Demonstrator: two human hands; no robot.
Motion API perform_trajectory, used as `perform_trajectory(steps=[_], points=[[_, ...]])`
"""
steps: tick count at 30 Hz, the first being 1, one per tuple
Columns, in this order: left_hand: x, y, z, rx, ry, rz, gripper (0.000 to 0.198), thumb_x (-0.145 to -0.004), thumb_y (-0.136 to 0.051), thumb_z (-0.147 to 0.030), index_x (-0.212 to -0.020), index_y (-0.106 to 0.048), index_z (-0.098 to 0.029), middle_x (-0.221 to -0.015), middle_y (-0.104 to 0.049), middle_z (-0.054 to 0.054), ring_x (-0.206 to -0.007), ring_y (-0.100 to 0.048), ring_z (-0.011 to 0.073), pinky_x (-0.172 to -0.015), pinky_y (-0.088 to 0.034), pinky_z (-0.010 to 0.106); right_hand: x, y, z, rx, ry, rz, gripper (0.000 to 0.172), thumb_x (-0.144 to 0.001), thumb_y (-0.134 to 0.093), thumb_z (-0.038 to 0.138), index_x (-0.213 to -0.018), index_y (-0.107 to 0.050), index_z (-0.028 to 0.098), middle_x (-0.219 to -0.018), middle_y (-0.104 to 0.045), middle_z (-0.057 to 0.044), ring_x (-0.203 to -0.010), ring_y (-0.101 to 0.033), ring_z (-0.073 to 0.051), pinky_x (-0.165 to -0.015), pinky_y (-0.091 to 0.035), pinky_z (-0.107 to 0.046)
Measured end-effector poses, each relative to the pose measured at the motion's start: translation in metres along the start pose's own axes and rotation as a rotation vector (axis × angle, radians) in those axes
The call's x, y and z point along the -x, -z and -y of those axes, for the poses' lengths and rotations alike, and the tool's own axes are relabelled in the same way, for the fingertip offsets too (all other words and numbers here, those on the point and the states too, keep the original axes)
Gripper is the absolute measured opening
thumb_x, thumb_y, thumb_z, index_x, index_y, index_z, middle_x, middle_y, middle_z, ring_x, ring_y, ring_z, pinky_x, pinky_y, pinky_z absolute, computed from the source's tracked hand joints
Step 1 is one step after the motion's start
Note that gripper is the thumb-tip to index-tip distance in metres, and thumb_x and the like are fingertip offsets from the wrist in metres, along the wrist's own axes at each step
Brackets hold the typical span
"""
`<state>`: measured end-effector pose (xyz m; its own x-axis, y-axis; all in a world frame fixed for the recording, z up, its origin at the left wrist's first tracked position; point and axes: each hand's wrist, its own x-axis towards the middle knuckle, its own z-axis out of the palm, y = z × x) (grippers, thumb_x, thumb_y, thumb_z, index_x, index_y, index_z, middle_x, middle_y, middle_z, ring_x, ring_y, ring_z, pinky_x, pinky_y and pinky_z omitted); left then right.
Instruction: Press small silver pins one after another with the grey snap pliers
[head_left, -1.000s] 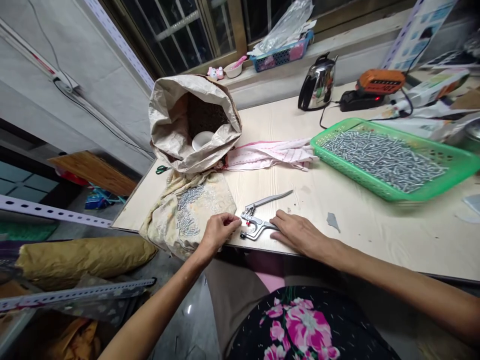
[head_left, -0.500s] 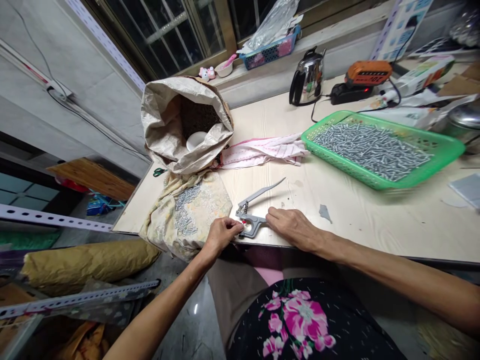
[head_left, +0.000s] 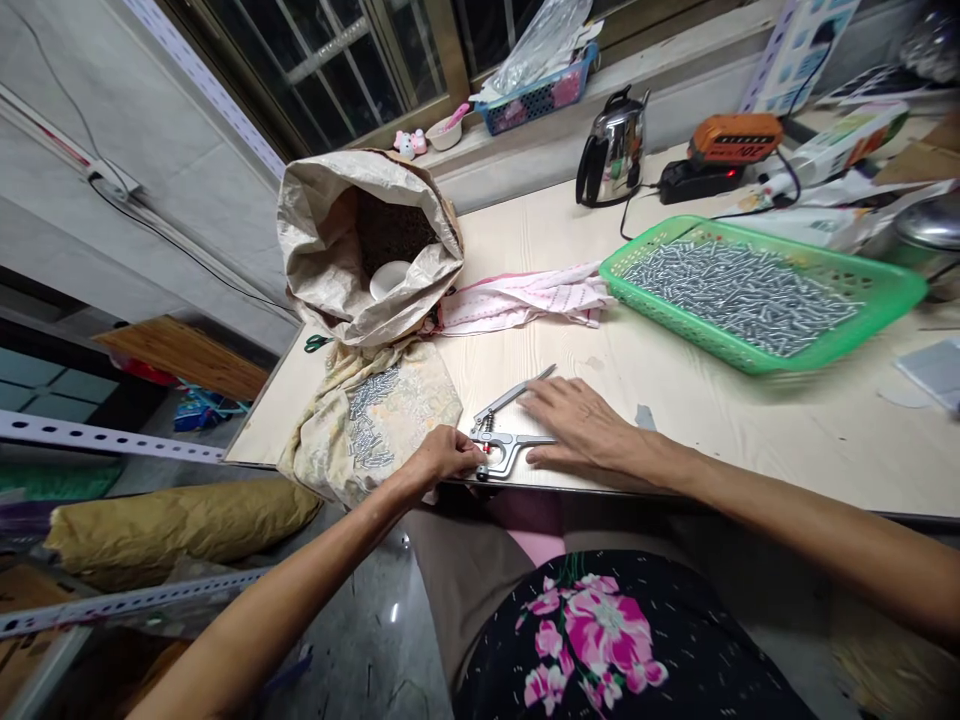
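Note:
A grey pair of snap-fastener pliers [head_left: 512,447] lies on the table near its front edge, its spring-loaded handles spread and jaws to the left. My left hand [head_left: 448,452] is closed in a pinch right at the jaws, beside a small red part. Whatever its fingertips hold is too small to make out. Over the handle ends is my right hand [head_left: 592,428], fingers stretched above the upper handle and thumb below the lower one. It is not closed on them. Left of the pliers, small silvery metal pieces [head_left: 369,420] are spread on a patterned cloth [head_left: 431,385].
A green basket [head_left: 697,345] full of small metal pieces stands to the right. Behind the cloth a large open sack [head_left: 315,270] holds a white bowl [head_left: 390,280]. Pink-and-white fabric [head_left: 525,300], a kettle [head_left: 616,150] and an orange battery [head_left: 735,138] are farther back.
My right hand has opened from a grip on the lower handle and spread up over both handles. My left hand stays at the jaws.

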<state>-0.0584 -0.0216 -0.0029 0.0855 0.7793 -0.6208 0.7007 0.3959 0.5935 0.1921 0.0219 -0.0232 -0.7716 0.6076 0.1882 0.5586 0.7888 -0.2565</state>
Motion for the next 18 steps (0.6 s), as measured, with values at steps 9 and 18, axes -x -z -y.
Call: perform_trajectory(steps=[9, 18], points=[[0.003, 0.001, -0.005, 0.056, 0.029, 0.028, 0.033, -0.06, -0.072, -0.044, -0.059, -0.066, -0.011, -0.051, -0.059, 0.001, -0.047, -0.047, 0.0084, -0.047, -0.033, 0.02, -0.017, -0.003, -0.021, 0.016, -0.027, 0.086, 0.087, -0.069, -0.068, 0.067, -0.134, -0.047, 0.012, -0.129, -0.052, -0.021, -0.119, -0.044, -0.039, -0.103, -0.024, -0.067], [0.002, 0.002, -0.009, 0.123, 0.118, 0.072, 0.039, -0.053, -0.079, -0.046, -0.059, -0.063, -0.012, -0.049, -0.053, -0.003, -0.046, -0.046, 0.0074, -0.047, -0.038, 0.02, -0.011, 0.0, -0.024, -0.051, -0.021, 0.001, 0.049, -0.09, -0.051, 0.057, -0.118, -0.057, 0.017, -0.12, -0.057, -0.014, -0.114, -0.048, -0.032, -0.104, -0.024, -0.063]])
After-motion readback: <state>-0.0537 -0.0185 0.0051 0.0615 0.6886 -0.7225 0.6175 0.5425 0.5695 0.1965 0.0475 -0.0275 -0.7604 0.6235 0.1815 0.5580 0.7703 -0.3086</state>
